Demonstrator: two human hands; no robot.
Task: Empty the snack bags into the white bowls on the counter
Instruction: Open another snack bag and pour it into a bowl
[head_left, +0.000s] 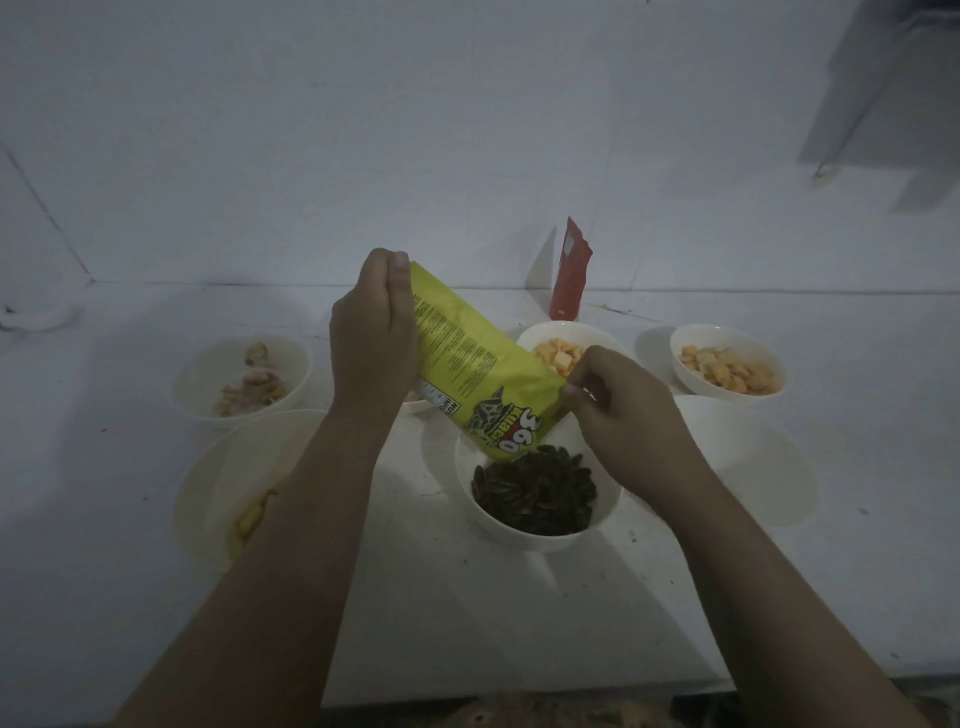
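The left hand (375, 332) grips the upper end of a yellow bag (470, 358), fingers curled round it. The right hand (621, 410) pinches the bag's lower edge. The bag is upside down and tilted, its mouth just above a white bowl (540, 538) heaped with dark seeds (535, 491) at the middle of the worktop (467, 623). Other white bowls holding snacks stand around: one far left (197, 384), one near left (208, 483), one behind the bag (550, 332), one far right (696, 379). A red bag (570, 270) stands upright against the wall.
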